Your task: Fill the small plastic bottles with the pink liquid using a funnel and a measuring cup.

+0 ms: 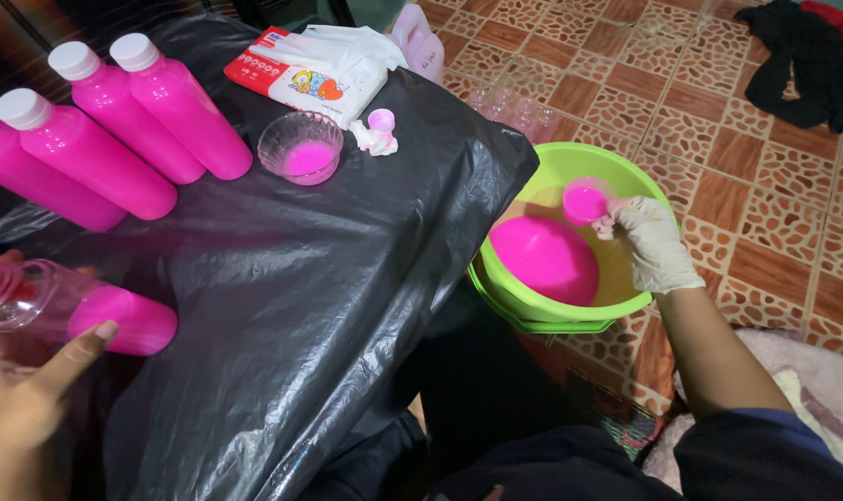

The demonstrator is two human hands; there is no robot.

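Black plastic sheet (328,278): red-white tissue pack (301,79) at rear; gloved right hand (658,246) pinches pink cup (585,200); left hand (18,399) grips bottle (78,311).

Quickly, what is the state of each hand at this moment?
Left hand: bare, closed around a partly filled clear bottle of pink liquid.
Right hand: gloved, closed on a small cup of pink liquid over the green basin.

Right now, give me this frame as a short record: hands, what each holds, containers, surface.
left hand: bare, holds a part-filled clear bottle lying on its side
right hand: gloved, holds a small cup of pink liquid over the green basin
basin contents: pink liquid
capped bottles: four, full, lying side by side
glass bowl: pink liquid
surface: black plastic sheet
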